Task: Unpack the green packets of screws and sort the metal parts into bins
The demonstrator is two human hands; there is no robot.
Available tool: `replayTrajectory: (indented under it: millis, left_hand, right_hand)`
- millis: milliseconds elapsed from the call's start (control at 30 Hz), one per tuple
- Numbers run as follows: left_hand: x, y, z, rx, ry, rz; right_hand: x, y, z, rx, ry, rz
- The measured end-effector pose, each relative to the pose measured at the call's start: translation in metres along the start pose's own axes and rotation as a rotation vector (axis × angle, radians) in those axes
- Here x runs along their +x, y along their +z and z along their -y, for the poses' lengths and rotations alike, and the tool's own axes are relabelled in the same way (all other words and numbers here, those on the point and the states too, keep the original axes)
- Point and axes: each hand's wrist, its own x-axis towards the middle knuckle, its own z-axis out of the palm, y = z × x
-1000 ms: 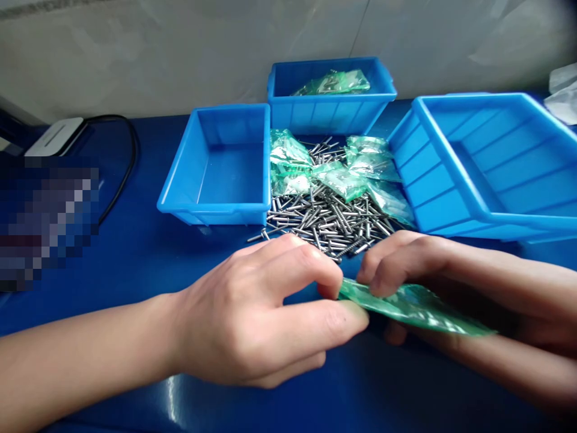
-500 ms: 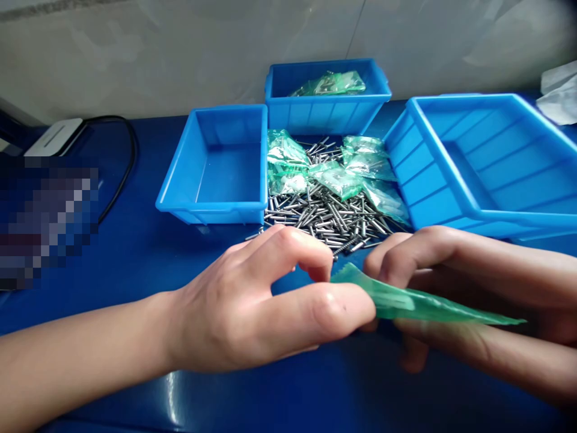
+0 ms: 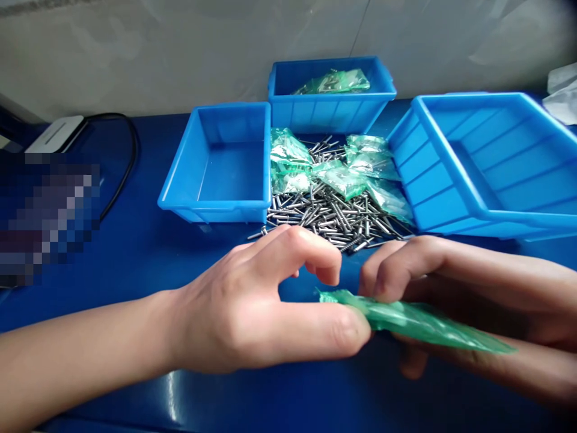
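Note:
A small green plastic bag [image 3: 419,323] is held low in front of me, seen nearly edge-on, so its contents are unclear. My right hand [image 3: 455,270] grips it, fingertips on the top side and the rest of the hand partly hidden behind it. At the bag's left end, the thumb of my left hand [image 3: 243,307] presses on the plastic, while the index finger is curled above, apart from it. The left hand's other fingers are mostly hidden. Just beyond both hands lies a loose pile of metal screws [image 3: 333,219], with several filled green bags [image 3: 340,177] on top.
An open blue bin [image 3: 214,207] stands left of the pile. Another blue bin [image 3: 331,111] behind holds green bags. A larger blue bin [image 3: 433,174] is at right. A white device [image 3: 56,133] with a black cable [image 3: 134,144] sits far left on the blue table [image 3: 135,252].
The green bag has tilted and shifted between my hands. My left index finger has lifted off its edge, and the left thumb now lies flatter along it. The bins and pile stay put.

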Motion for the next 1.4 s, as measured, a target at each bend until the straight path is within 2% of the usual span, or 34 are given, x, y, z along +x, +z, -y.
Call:
replayTrajectory:
  millis: [67, 167, 367, 433, 567, 633, 733, 833, 1000, 1133, 1267, 1333, 1400]
  left_hand:
    - [0.002, 0.001, 0.0, -0.042, -0.03, 0.025]
    - [0.005, 0.003, -0.001, -0.076, 0.007, 0.076]
    - [0.009, 0.001, -0.007, 0.024, 0.067, 0.104]
    - [0.007, 0.0, -0.006, 0.04, 0.106, 0.124]
    - [0.003, 0.0, -0.003, 0.045, 0.188, 0.12]
    - [0.003, -0.002, -0.002, 0.03, 0.185, 0.132]
    - [0.005, -0.005, -0.002, 0.032, 0.2, 0.165]
    - [0.006, -0.006, 0.0, 0.068, 0.259, 0.154]
    - [0.005, -0.008, 0.008, 0.157, 0.457, 0.121]
    - [0.005, -0.014, 0.009, 0.176, 0.434, 0.144]
    - [0.003, -0.01, 0.007, 0.167, 0.39, 0.097]
    - [0.002, -0.004, 0.006, 0.099, 0.364, 0.068]
    - [0.002, 0.002, 0.006, -0.024, 0.305, -0.01]
  right_hand:
    - [-0.002, 0.0, -0.005, 0.009, 0.01, 0.028]
    - [-0.007, -0.002, -0.012, -0.001, 0.005, 0.028]
    - [-0.009, -0.003, -0.013, -0.156, -0.047, 0.005]
    - [-0.005, 0.003, -0.012, -0.193, -0.084, -0.055]
    - [0.003, 0.022, -0.013, -0.223, -0.183, -0.274]
    - [0.006, 0.029, -0.013, -0.238, -0.199, -0.306]
    - [0.006, 0.032, -0.015, -0.245, -0.205, -0.31]
    - [-0.002, 0.024, -0.02, -0.234, -0.191, -0.294]
    - [-0.015, 0.008, -0.03, -0.223, -0.1, -0.137]
    - [-0.01, 0.008, -0.025, -0.21, -0.066, -0.135]
    - [0.002, 0.016, -0.007, -0.106, -0.04, -0.122]
    - [0.007, 0.021, 0.0, -0.101, -0.045, -0.176]
    - [0.011, 0.025, 0.004, -0.151, -0.06, -0.244]
